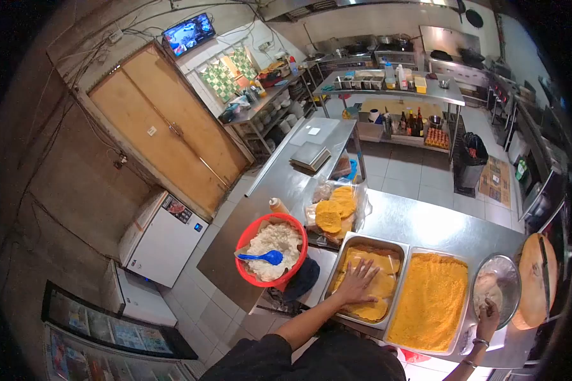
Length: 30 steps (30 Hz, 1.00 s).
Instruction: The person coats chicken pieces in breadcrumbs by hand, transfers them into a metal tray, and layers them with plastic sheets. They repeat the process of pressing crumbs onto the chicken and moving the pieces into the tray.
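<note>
My left hand lies flat with spread fingers on orange-coated flat pieces in a steel tray. To its right stands a tray of orange crumbs. Over a steel bowl of pale wet mixture, my right hand has its fingers bent inward; what they hold, if anything, is too small to name. A red basin at the left holds white, lumpy food and a blue scoop. Coated round pieces rest on a plastic bag behind the trays.
A round wooden board is at the right edge. Behind the basin stands an orange-tinted bottle. Farther back are a scale, a steel shelf table with containers, and a bin. A white freezer stands at the left.
</note>
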### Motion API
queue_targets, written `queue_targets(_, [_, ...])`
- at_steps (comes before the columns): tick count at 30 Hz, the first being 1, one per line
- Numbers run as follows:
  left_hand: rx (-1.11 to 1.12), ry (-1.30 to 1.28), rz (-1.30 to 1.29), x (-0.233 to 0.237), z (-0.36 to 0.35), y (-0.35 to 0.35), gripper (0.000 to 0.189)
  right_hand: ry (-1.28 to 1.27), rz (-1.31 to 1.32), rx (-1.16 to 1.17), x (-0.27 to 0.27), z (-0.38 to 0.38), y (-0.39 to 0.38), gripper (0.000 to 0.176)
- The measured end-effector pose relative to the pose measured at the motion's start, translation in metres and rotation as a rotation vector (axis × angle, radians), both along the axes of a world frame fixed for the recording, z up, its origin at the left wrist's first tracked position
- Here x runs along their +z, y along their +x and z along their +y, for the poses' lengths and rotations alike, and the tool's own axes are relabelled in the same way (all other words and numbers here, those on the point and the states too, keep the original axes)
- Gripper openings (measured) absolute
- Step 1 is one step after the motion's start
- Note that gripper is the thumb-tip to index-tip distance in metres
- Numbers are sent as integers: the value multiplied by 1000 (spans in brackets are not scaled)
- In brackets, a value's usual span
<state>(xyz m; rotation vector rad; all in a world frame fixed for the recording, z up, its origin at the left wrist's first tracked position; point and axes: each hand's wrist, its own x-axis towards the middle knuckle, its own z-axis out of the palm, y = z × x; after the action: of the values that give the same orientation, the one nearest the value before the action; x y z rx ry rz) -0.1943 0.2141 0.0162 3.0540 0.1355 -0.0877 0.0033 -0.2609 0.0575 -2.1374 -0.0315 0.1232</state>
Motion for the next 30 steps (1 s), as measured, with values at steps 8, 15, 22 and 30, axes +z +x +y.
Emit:
queue_targets(8, [82,-41,21,-17,8,12,101,33,-5,-21,-10,-11,-1,33])
queue_targets(15, [39,-2,12,8,0,13,94,72,69,-62,3,-5,-5,33])
queue_targets(22, [-212,-60,-26,-9,-7,5,89,-98,-99,0,-12,-9,-1,36])
queue_targets(30, [1,-193,-280,-24,14,14,93,-4,4,-89,27,12,-9,33])
